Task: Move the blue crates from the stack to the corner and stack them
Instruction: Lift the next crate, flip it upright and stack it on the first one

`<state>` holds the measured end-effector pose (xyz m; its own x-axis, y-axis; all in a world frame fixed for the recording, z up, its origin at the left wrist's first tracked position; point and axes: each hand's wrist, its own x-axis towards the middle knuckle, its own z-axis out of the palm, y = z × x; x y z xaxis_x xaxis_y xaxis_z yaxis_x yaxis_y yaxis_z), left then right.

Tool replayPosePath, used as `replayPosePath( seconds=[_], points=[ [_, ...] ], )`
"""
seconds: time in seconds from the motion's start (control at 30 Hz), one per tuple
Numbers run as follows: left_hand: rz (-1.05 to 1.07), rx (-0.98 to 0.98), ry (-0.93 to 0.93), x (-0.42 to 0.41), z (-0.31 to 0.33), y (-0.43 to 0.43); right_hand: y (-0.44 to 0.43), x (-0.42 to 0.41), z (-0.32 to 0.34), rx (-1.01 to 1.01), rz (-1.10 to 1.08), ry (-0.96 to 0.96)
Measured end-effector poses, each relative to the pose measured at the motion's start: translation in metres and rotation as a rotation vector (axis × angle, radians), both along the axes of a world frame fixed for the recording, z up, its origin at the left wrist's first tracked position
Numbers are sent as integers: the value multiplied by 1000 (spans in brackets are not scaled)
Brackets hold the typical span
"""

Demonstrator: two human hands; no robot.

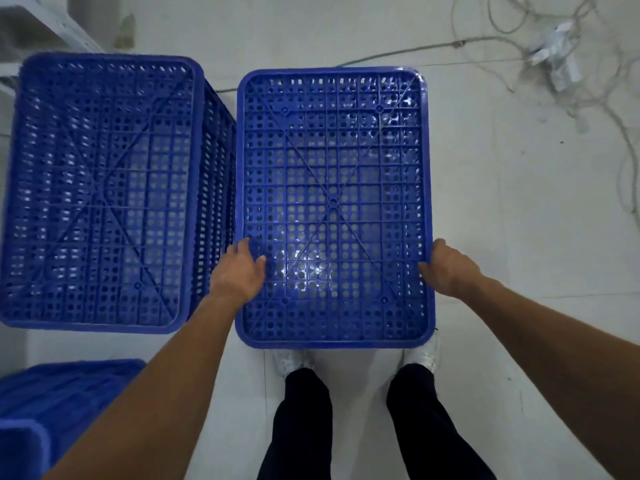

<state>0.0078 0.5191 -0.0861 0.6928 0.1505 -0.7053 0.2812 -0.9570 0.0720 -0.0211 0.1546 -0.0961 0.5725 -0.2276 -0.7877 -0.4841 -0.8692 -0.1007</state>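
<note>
My left hand (242,271) and right hand (446,268) are gripping the crate (334,202), fingers curled over its long edges, fingertips hiding beneath; the stack (100,188) beside it is blurring.

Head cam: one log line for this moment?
phase: carry | left hand: gripping crate left edge | right hand: gripping right edge | crate: upside down | stack: to its left

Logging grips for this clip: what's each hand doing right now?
Left hand: closed on the left rim of the crate.
Right hand: closed on the crate's right rim.
</note>
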Motion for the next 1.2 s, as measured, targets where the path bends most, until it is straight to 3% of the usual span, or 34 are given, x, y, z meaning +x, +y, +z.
replayPosePath(
  seconds=[0.3,0.47,0.77,1.2],
  points=[
    [32,42,-64,-14,-23,2,4,-7,-18,-71,-62,-109],
    [75,98,160,-13,-29,4,3,-9,-23,-54,-83,-56],
    [133,121,183,-7,-30,2,-6,-15,-34,23,-193,-83],
    [47,47,145,-24,-22,-96,-97,-29,-27,-82,-183,-120]
  ],
)
